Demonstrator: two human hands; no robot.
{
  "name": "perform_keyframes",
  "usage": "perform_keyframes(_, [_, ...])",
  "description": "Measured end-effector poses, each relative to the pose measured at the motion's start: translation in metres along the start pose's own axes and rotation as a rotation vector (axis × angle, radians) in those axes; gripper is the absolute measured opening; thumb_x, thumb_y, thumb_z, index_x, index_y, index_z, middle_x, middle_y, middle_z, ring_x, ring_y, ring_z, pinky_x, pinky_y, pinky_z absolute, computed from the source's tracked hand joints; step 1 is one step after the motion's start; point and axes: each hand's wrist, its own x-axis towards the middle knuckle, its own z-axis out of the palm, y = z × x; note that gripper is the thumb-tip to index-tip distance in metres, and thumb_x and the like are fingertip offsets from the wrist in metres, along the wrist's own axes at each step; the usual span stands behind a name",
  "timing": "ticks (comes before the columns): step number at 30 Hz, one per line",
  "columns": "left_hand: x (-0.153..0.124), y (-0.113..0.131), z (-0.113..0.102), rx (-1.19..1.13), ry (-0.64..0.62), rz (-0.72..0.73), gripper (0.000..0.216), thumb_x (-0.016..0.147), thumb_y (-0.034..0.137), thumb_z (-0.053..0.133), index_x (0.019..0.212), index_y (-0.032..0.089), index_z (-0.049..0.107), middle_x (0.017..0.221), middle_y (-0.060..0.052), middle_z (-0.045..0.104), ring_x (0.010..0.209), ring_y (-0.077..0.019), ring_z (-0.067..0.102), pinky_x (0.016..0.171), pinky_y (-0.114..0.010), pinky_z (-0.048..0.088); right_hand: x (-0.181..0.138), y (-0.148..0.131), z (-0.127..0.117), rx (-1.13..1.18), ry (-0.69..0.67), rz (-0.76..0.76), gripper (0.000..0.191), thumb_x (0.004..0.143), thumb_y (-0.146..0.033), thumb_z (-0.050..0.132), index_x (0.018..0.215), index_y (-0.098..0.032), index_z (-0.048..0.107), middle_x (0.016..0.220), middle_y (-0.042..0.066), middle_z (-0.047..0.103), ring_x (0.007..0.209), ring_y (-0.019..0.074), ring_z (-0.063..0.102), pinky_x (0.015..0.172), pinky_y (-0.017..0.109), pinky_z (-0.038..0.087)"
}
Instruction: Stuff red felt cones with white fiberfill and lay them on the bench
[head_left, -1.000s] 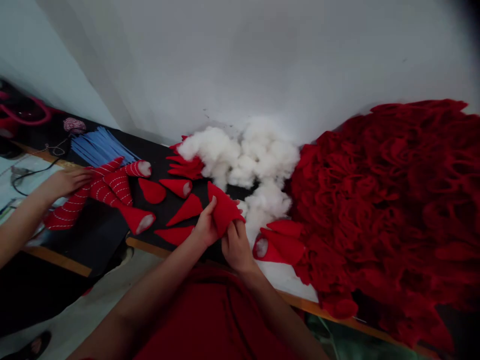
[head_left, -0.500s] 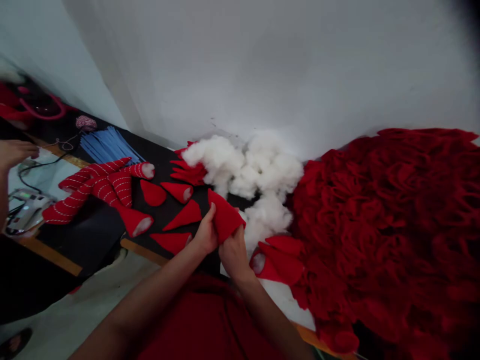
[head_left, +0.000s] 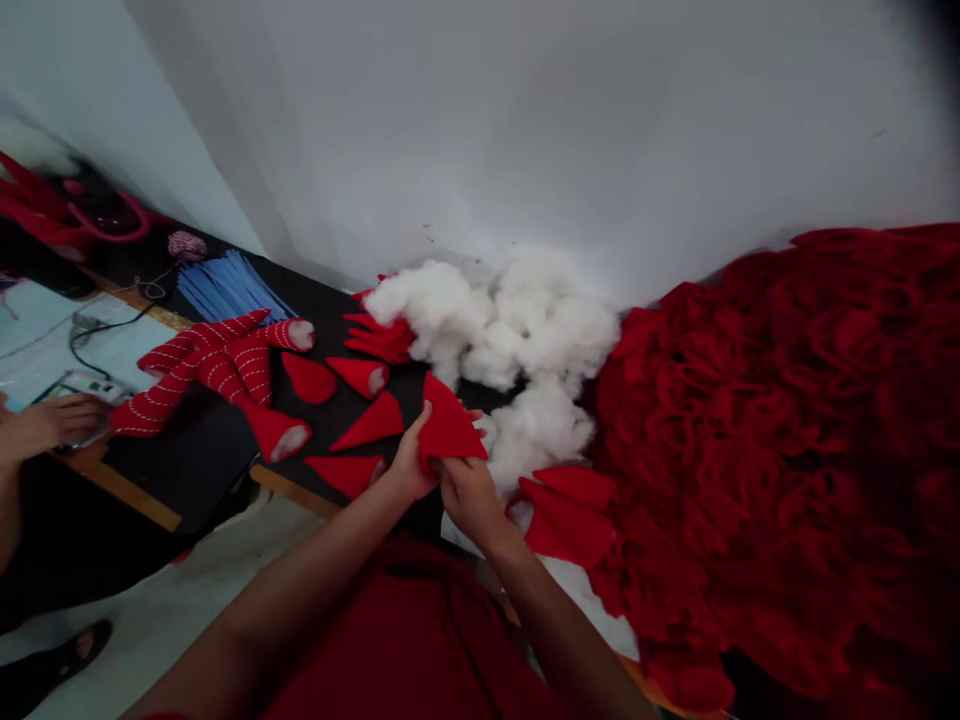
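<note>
A red felt cone (head_left: 448,425), point upward, is held between my two hands over the near edge of the table. My left hand (head_left: 412,462) grips its left side, thumb lying on the front. My right hand (head_left: 472,500) is closed at the lower edge, with some fingers hidden by the felt; whether any are inside, I cannot tell. Fluffy white stuffing (head_left: 536,425) lies just beyond my right hand. Close by on the right are a few red cones (head_left: 566,525), one showing white filling at its open end.
A large heap of red felt pieces (head_left: 787,460) covers the right side. Stuffed striped cones (head_left: 232,365), plain cones (head_left: 367,422) and blue strips (head_left: 234,287) lie leftward. A co-worker's hand (head_left: 56,425) is at far left by a small device. A wall stands behind.
My right hand has shifted slightly on the cone's lower edge, and the cone has turned a little. The co-worker's hand has come down to the small device. The view has shifted slightly.
</note>
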Motion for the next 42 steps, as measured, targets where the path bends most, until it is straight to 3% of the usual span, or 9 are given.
perform_keyframes(7, [-0.005,-0.006,0.007,0.004,0.150,0.014,0.043,0.085,0.041,0.039,0.103,0.010,0.061,0.094,-0.012,0.067,0.097,-0.0211,0.060,0.095,-0.033,0.039,0.009,0.000,0.016,-0.235,-0.033,0.082,0.045,0.074,-0.004,0.042,0.117,-0.004,0.054,0.107,0.019,0.061,0.109,0.0298,0.050,0.095,0.050,0.037])
perform_keyframes(10, [-0.008,-0.002,0.007,0.030,0.169,0.041,0.036,0.084,0.036,0.044,0.098,0.009,0.063,0.091,-0.012,0.068,0.090,-0.0200,0.062,0.092,-0.031,0.041,0.011,-0.002,0.013,-0.197,-0.049,0.067,0.048,0.072,-0.004,0.043,0.120,-0.005,0.051,0.107,0.018,0.061,0.112,0.0290,0.048,0.096,0.049,0.037])
perform_keyframes(15, [-0.006,0.008,-0.004,0.094,0.192,0.020,0.031,0.079,0.032,0.052,0.090,0.006,0.065,0.078,-0.011,0.069,0.073,-0.0190,0.065,0.082,-0.031,0.047,0.003,-0.012,0.006,-0.109,-0.076,-0.040,0.049,0.075,-0.004,0.039,0.124,-0.005,0.046,0.127,0.019,0.048,0.122,0.0274,0.039,0.100,0.045,0.037])
perform_keyframes(21, [0.001,0.002,-0.009,-0.037,0.138,0.053,0.038,0.081,0.036,0.046,0.097,0.006,0.063,0.082,-0.012,0.069,0.084,-0.0219,0.064,0.084,-0.034,0.048,-0.010,-0.027,0.006,-0.070,0.141,0.125,0.043,0.083,-0.010,0.037,0.126,-0.009,0.042,0.133,0.020,0.036,0.126,0.0269,0.033,0.098,0.047,0.039])
perform_keyframes(24, [-0.001,-0.003,-0.006,-0.047,0.126,0.056,0.036,0.082,0.035,0.047,0.100,0.008,0.062,0.087,-0.011,0.069,0.089,-0.0210,0.063,0.087,-0.032,0.046,-0.011,-0.024,0.008,-0.031,0.181,0.100,0.040,0.085,-0.011,0.032,0.124,-0.012,0.044,0.125,0.016,0.046,0.122,0.0228,0.039,0.098,0.044,0.039])
perform_keyframes(29, [-0.005,-0.011,-0.005,-0.036,0.108,0.072,0.031,0.081,0.033,0.048,0.097,0.010,0.063,0.089,-0.009,0.069,0.092,-0.0207,0.062,0.091,-0.032,0.044,-0.004,-0.020,0.002,-0.010,0.073,-0.034,0.038,0.082,-0.007,0.033,0.114,-0.011,0.053,0.112,0.014,0.055,0.118,0.0236,0.042,0.099,0.045,0.038])
perform_keyframes(34, [-0.004,-0.012,-0.005,-0.026,0.098,0.097,0.031,0.080,0.032,0.051,0.103,0.014,0.061,0.092,-0.008,0.068,0.092,-0.0206,0.062,0.090,-0.032,0.045,-0.003,-0.029,-0.008,0.184,0.191,0.194,0.038,0.084,-0.012,0.033,0.119,-0.012,0.048,0.118,0.014,0.051,0.114,0.0184,0.046,0.095,0.035,0.042])
perform_keyframes(37, [-0.005,-0.011,-0.005,-0.035,0.149,0.115,0.030,0.079,0.032,0.053,0.101,0.014,0.062,0.088,-0.007,0.069,0.088,-0.0200,0.063,0.087,-0.032,0.046,-0.001,-0.026,0.001,0.229,0.103,0.167,0.042,0.081,-0.008,0.033,0.121,-0.011,0.046,0.115,0.013,0.056,0.111,0.0179,0.050,0.093,0.034,0.044])
perform_keyframes(42, [-0.006,-0.007,-0.014,-0.075,0.319,0.134,0.017,0.079,0.028,0.053,0.084,0.017,0.065,0.068,-0.001,0.067,0.068,-0.0137,0.064,0.079,-0.028,0.049,-0.002,-0.020,0.027,-0.023,-0.038,0.051,0.050,0.074,-0.004,0.036,0.123,-0.005,0.044,0.126,0.019,0.048,0.124,0.0253,0.036,0.101,0.047,0.035])
